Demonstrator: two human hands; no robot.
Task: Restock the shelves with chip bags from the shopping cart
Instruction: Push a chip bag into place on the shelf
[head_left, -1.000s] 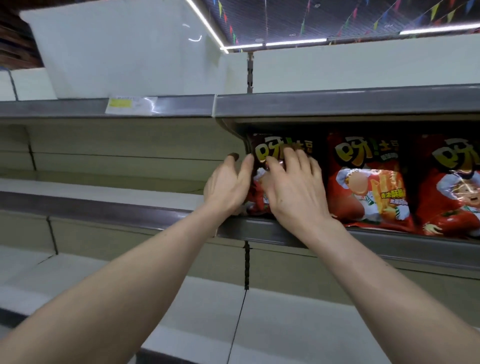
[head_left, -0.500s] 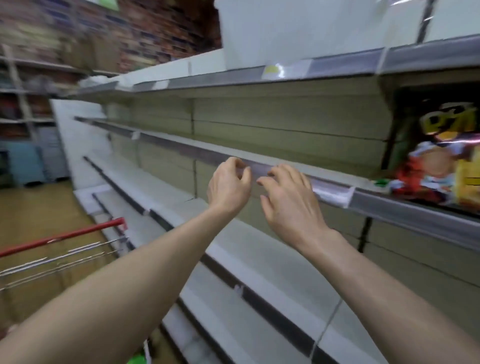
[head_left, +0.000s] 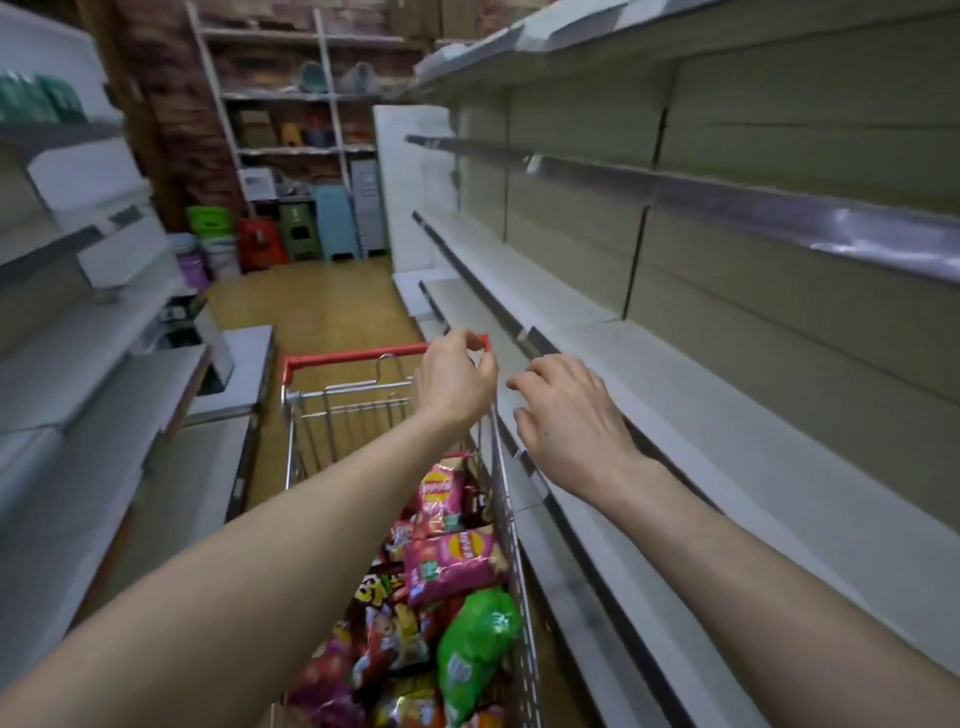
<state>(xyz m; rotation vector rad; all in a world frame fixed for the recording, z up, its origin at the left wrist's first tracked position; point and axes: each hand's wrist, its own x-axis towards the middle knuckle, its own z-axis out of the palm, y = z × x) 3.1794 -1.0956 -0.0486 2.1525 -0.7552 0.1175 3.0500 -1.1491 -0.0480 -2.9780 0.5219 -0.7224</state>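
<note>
Both hands are in the air with loosely curled fingers, holding nothing. The left hand (head_left: 454, 387) hovers over the far end of the shopping cart (head_left: 353, 358), and the right hand (head_left: 569, 415) is just beside it at its three o'clock, above the cart's wire side. Chip bags (head_left: 387, 639) lie heaped in the cart at six o'clock, with a pink bag (head_left: 452, 564) and a green bag (head_left: 475, 649) on top. Bare shelves (head_left: 727, 395) run along three o'clock. A storage rack (head_left: 291, 93) stands at eleven o'clock.

2 hands (head_left: 452, 384) (head_left: 569, 415) — 1 cart (head_left: 384, 355), 2 pink bags (head_left: 439, 493) (head_left: 457, 566), 1 green bag (head_left: 475, 644)
</note>
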